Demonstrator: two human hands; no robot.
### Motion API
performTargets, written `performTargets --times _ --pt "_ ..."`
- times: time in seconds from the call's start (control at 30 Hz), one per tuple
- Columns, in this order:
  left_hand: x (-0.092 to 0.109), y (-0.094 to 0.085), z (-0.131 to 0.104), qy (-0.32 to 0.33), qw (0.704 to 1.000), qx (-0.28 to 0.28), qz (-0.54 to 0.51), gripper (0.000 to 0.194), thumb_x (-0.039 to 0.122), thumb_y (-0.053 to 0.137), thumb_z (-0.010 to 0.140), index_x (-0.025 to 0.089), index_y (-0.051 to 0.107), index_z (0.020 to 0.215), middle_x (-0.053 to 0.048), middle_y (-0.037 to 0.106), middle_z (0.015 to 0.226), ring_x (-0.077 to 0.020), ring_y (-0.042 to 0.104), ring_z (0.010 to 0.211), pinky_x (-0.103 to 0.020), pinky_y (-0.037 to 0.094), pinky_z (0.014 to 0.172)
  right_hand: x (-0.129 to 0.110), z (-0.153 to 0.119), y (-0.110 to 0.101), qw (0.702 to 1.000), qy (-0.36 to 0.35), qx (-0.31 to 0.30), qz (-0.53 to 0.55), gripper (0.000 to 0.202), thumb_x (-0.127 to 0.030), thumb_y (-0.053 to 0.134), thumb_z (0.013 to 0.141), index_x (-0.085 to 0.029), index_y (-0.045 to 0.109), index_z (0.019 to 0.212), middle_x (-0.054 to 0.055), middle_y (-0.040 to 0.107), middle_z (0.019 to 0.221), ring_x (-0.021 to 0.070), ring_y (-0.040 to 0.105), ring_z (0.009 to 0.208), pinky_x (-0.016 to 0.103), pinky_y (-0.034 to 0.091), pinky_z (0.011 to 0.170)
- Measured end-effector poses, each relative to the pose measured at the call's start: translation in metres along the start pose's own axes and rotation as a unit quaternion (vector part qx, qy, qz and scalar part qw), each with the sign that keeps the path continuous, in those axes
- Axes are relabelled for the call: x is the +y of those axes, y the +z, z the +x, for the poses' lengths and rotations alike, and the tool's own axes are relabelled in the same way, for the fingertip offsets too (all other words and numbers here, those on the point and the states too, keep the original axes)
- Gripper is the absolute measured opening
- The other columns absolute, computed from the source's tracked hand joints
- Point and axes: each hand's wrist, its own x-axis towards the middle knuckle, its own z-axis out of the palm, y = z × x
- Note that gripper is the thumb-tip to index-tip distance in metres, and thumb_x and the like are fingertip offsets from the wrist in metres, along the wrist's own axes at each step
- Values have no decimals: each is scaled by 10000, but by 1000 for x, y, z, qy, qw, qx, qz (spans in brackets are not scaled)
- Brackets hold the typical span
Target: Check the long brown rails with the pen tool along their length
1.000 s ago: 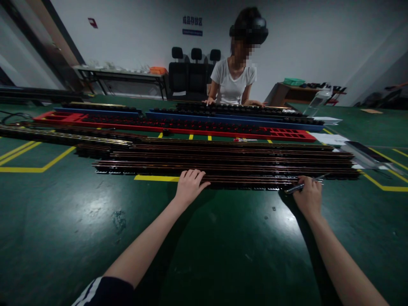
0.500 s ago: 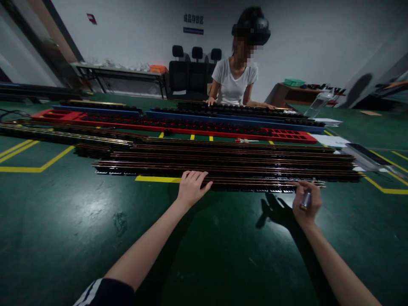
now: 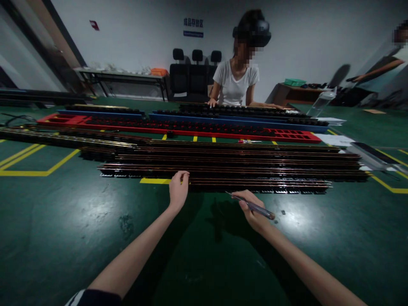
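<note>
Long dark strips with shiny copper-coloured edges (image 3: 242, 163) lie side by side across the green table. My left hand (image 3: 179, 189) is at the left end of the nearest strip (image 3: 261, 183), its fingers curled and pressed together; whatever they grip is too small to make out. Just below the near edge of that strip, my right hand (image 3: 253, 208) is closed round a slim screwdriver-like tool (image 3: 259, 209). The tool's thin tip points left, towards my left hand.
Behind the strips lie a long red tray (image 3: 306, 136) and blue trays (image 3: 287, 125). A small screwdriver (image 3: 248, 141), a clear bottle (image 3: 321, 102) and a phone-like device (image 3: 376, 154) are further off. A person (image 3: 236, 83) sits opposite; another stands far right.
My right hand has moved left and turned the tool sideways. My left hand has shifted slightly left, its fingers drawn together. A second person has come into view at the far right.
</note>
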Motion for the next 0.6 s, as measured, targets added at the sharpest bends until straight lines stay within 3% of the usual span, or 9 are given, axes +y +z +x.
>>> performTargets --times 0.13,0.3,0.43,0.6 --pt "-4 -10 -4 20 996 -86 24 232 303 424 891 206 625 829 -26 686 838 -193 628 800 -325 467 732 -16 22 35 988 80 -28 127 281 -381 409 926 -210 630 952 54 692 834 171 649 708 296 513 599" --pt "2 -14 -3 2 994 -107 36 238 271 406 892 189 620 829 -29 675 838 -180 616 807 -299 444 759 -28 50 72 957 158 -40 241 295 -417 445 898 -188 628 866 49 688 778 148 631 656 258 491 558" --pt "7 -13 -3 -20 992 -120 44 225 267 403 894 197 603 820 -8 657 772 -174 607 753 -287 423 715 -26 56 84 950 186 -6 251 312 -427 456 886 -177 634 832 49 678 728 134 597 591 247 463 526" --pt "11 -13 -4 -29 991 -125 42 226 267 382 908 202 578 817 7 640 739 -165 604 725 -283 404 696 -20 51 84 947 215 -1 240 300 -425 484 870 -172 641 844 53 691 706 128 576 537 239 430 484"
